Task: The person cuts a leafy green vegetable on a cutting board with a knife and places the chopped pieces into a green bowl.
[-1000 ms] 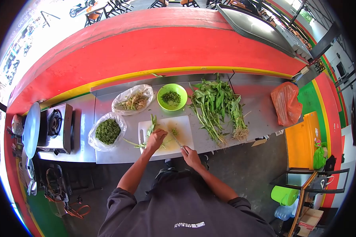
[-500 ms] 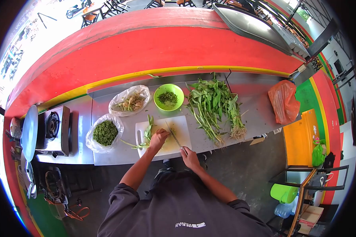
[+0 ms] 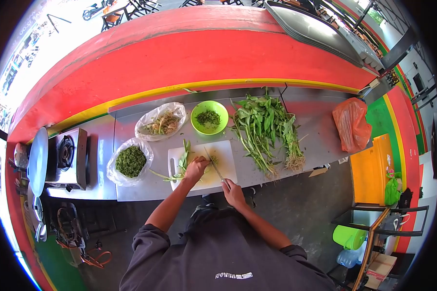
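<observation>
On a white cutting board point(image 3: 226, 151) my left hand point(image 3: 196, 168) closes round a bunch of leafy green stems point(image 3: 184, 159), whose leaves and stalks stick out to the left. My right hand point(image 3: 234, 195) grips the handle of a knife point(image 3: 215, 167). Its blade slants up and left across the board, close beside my left fingertips. Small chopped green pieces point(image 3: 214, 159) lie by the blade. Beyond the board is a lime-green bowl point(image 3: 224, 114) with chopped greens inside.
Uncut leafy greens point(image 3: 262, 128) with roots lie to the right. Left are a plastic bag of chopped greens point(image 3: 130, 162) and one of root trimmings point(image 3: 161, 123). A gas stove point(image 3: 66, 157) stands far left, an orange plastic bag point(image 3: 351, 125) far right. A red wall point(image 3: 189, 58) runs behind.
The whole view has shifted slightly to the right. Both hands keep nearly the same places over the board, with the knife still beside the left fingertips.
</observation>
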The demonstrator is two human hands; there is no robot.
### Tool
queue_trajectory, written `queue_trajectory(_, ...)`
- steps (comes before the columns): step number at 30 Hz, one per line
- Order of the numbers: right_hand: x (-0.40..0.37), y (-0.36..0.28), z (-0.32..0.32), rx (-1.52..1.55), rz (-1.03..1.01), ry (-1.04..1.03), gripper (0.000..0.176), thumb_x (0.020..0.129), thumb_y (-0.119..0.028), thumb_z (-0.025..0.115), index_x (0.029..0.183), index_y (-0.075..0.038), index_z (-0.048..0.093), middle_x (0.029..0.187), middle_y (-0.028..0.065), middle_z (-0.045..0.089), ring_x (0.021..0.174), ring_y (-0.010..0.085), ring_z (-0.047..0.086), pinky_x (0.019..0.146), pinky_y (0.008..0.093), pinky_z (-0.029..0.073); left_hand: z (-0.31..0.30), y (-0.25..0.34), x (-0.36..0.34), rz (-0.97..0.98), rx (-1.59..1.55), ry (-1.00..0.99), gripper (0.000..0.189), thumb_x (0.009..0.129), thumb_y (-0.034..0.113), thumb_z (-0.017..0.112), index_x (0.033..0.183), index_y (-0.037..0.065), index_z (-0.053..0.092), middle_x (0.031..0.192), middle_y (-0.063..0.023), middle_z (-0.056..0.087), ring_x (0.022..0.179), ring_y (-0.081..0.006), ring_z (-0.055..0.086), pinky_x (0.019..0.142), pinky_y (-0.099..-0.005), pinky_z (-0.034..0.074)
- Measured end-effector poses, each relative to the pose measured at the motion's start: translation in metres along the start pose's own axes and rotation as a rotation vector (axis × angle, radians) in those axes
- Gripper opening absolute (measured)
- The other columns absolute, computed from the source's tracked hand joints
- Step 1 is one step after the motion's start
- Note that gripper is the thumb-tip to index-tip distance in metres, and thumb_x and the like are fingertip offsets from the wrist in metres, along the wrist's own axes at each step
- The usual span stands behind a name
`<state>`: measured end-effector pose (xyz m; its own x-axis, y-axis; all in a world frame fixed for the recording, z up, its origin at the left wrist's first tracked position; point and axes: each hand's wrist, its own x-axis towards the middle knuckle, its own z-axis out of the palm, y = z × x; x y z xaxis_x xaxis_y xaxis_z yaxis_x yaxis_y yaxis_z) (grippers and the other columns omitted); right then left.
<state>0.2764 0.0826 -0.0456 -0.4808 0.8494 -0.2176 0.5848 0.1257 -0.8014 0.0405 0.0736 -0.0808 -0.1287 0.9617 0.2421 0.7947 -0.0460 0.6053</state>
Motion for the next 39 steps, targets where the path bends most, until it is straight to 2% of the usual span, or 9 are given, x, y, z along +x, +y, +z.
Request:
queue_trajectory(10,0.001,0.001,0.010,-0.013,-0.016,0.045,0.031,0.101,-0.030,0.058,0.115,-0.004,0.065,0.089,0.0255,0.070,0.087,0.0474,0.066,0.070,0.0510,0.053,0.005,-0.002,-0.001,0.011,-0.029,0.053,0.014,0.085,0.007,0.068,0.096,0.007,0.076,0.094,-0.0091,0.069,0.090,-0.0324,0.066,0.081,-0.0417,0.056)
queue_trajectory(15,0.016,-0.005,0.019,-0.166,-0.024,0.040,0.029,0.100,-0.030,0.059,0.115,-0.005,0.062,0.086,0.0254,0.069,0.083,0.0492,0.065,0.067,0.0549,0.052,0.005,-0.001,-0.002,0.005,-0.013,0.031,0.013,0.085,0.008,0.069,0.095,0.007,0.077,0.094,-0.0090,0.070,0.090,-0.0327,0.067,0.080,-0.0418,0.056)
queue_trajectory(18,0.026,-0.015,0.023,-0.138,0.042,0.034,0.028,0.100,-0.030,0.060,0.114,-0.006,0.063,0.087,0.0262,0.069,0.084,0.0498,0.065,0.069,0.0563,0.052,0.004,-0.003,-0.002,0.008,-0.031,0.037,0.013,0.084,0.008,0.069,0.095,0.008,0.077,0.094,-0.0091,0.070,0.090,-0.0325,0.067,0.079,-0.0418,0.056)
queue_trajectory(21,0.021,-0.010,0.023,-0.029,-0.051,0.071,0.026,0.100,-0.029,0.059,0.114,-0.007,0.063,0.087,0.0265,0.069,0.084,0.0497,0.065,0.069,0.0564,0.052,0.004,-0.005,-0.002,-0.002,-0.030,0.045,0.013,0.084,0.008,0.070,0.095,0.008,0.077,0.093,-0.0091,0.070,0.090,-0.0323,0.067,0.078,-0.0418,0.056)
queue_trajectory(28,0.012,0.000,0.028,-0.069,-0.011,0.067,0.025,0.101,-0.029,0.058,0.112,-0.007,0.063,0.086,0.0265,0.069,0.084,0.0498,0.065,0.069,0.0559,0.052,0.003,-0.002,-0.002,0.016,-0.045,0.059,0.012,0.085,0.008,0.070,0.095,0.007,0.076,0.093,-0.0092,0.070,0.089,-0.0322,0.067,0.079,-0.0416,0.056)
queue_trajectory(34,0.008,0.001,0.029,-0.038,-0.066,0.097,0.025,0.101,-0.029,0.057,0.111,-0.006,0.063,0.084,0.0269,0.068,0.082,0.0503,0.064,0.068,0.0565,0.052,0.006,-0.004,-0.003,0.002,-0.034,0.059,0.012,0.085,0.007,0.069,0.094,0.006,0.076,0.093,-0.0094,0.069,0.089,-0.0326,0.066,0.080,-0.0421,0.055)
queue_trajectory(39,0.012,-0.002,0.027,-0.118,0.008,0.033,0.028,0.102,-0.031,0.056,0.113,-0.006,0.060,0.081,0.0283,0.068,0.080,0.0508,0.065,0.067,0.0582,0.052,0.007,-0.005,-0.003,-0.004,-0.029,0.044,0.012,0.085,0.007,0.069,0.094,0.006,0.076,0.093,-0.0096,0.069,0.089,-0.0326,0.066,0.081,-0.0422,0.055)
